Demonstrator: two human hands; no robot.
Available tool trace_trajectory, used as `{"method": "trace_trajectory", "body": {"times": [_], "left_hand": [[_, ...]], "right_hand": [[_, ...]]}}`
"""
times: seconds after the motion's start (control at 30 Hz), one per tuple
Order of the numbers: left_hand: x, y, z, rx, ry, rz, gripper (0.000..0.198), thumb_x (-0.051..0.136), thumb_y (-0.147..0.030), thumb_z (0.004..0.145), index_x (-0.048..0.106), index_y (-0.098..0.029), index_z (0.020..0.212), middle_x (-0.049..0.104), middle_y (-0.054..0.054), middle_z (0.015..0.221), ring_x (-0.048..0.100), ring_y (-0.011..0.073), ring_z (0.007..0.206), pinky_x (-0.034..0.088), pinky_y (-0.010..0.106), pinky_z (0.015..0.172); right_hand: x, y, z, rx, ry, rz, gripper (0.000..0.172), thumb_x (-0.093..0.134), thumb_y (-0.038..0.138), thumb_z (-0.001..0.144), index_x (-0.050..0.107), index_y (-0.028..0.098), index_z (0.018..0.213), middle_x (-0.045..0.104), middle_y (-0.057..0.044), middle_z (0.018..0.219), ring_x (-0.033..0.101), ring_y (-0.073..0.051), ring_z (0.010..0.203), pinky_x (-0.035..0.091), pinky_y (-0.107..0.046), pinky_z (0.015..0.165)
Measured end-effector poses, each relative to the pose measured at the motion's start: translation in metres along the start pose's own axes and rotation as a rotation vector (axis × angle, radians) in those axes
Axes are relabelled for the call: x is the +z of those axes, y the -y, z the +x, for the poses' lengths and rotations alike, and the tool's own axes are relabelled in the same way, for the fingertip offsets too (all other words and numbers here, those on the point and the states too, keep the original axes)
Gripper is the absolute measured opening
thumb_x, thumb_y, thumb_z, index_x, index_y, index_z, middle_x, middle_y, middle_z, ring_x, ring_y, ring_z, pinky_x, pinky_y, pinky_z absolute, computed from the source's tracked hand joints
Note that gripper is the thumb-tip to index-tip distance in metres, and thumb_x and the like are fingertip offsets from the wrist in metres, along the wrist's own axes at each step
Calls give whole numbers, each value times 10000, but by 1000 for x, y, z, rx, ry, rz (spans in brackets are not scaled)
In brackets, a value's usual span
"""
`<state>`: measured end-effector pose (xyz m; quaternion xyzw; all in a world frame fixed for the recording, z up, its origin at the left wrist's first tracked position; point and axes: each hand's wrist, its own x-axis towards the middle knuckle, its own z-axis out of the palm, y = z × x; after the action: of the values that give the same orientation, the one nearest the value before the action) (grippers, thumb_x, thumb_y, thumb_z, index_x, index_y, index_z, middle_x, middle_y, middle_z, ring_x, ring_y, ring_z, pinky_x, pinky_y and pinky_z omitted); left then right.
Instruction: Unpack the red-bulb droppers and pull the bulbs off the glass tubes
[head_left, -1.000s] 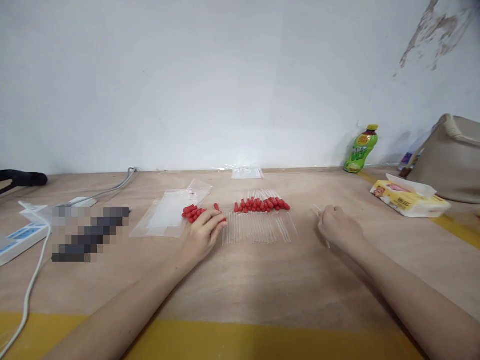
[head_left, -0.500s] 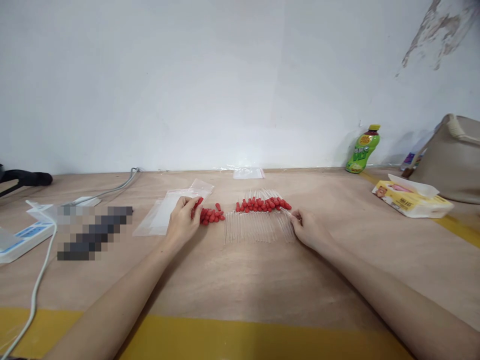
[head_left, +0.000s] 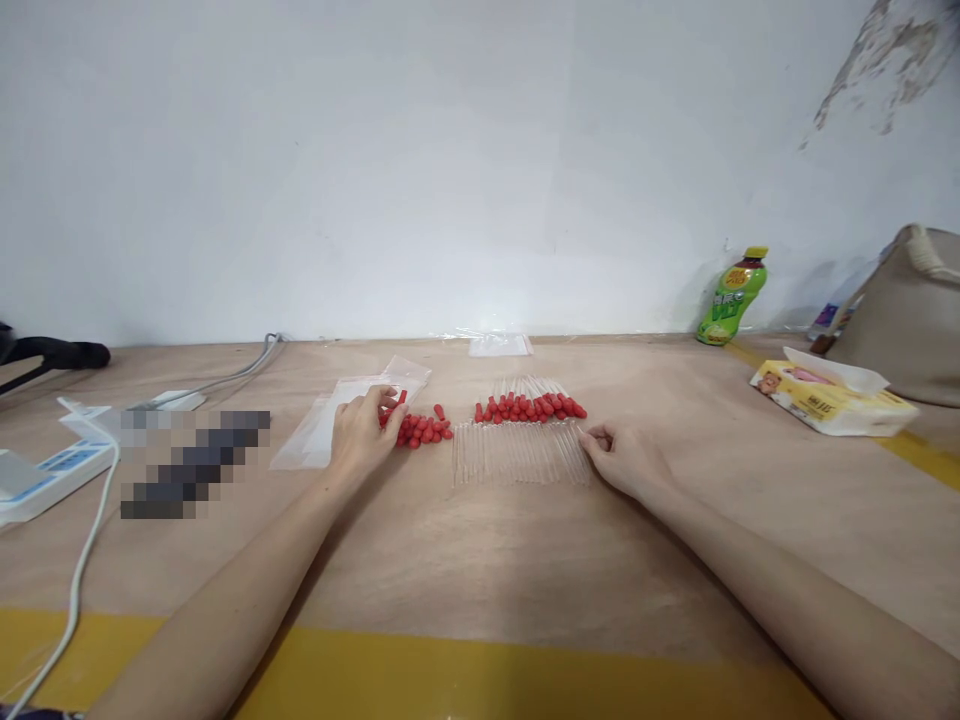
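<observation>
A row of clear glass pipette tubes [head_left: 517, 452] lies side by side on the wooden table [head_left: 487, 560]; several carry red rubber bulbs [head_left: 531, 407] at their far ends. Left of them lies a small heap of loose red bulbs [head_left: 424, 430]. My left hand [head_left: 365, 432] rests at the left edge of that heap, its fingers curled on the bulbs, thumb and forefinger pinching one. My right hand [head_left: 624, 459] sits at the right end of the tube row, its fingertips pinched together at the outermost tube.
Clear zip bags [head_left: 337, 425] lie behind my left hand, another bag [head_left: 499, 345] by the wall. A power strip [head_left: 45, 470] with white cables sits at far left. A green bottle [head_left: 731, 297], a tissue pack [head_left: 832, 400] and a beige bag [head_left: 911, 315] stand at right.
My left hand slid from the tube row's left end to the loose bulbs. My right hand came in from the bare table to the right end of the tubes.
</observation>
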<state>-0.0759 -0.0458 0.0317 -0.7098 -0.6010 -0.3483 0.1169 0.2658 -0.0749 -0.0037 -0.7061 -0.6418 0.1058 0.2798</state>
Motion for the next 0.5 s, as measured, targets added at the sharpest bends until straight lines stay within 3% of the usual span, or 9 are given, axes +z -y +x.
{"method": "trace_trajectory", "body": {"times": [0.3,0.5], "left_hand": [[-1,5,5,51,62,214,234,446,-395,823,605,-225,848,681,19,847,551,239,845,300,363,753],[0,8,4,46,59,226,239,471,-421,807,608,-229,850,681,3,842,540,233,841,292,360,752]], "right_hand": [[9,-1,-3,-159,-8,54,304,428,378,805,663,199,877,669,-34,788,584,-167,678,370,-245,568],[10,0,-3,-151,-37,-8,291,428,386,814,664,224,869,653,-32,806,568,-178,737,362,-264,609]]}}
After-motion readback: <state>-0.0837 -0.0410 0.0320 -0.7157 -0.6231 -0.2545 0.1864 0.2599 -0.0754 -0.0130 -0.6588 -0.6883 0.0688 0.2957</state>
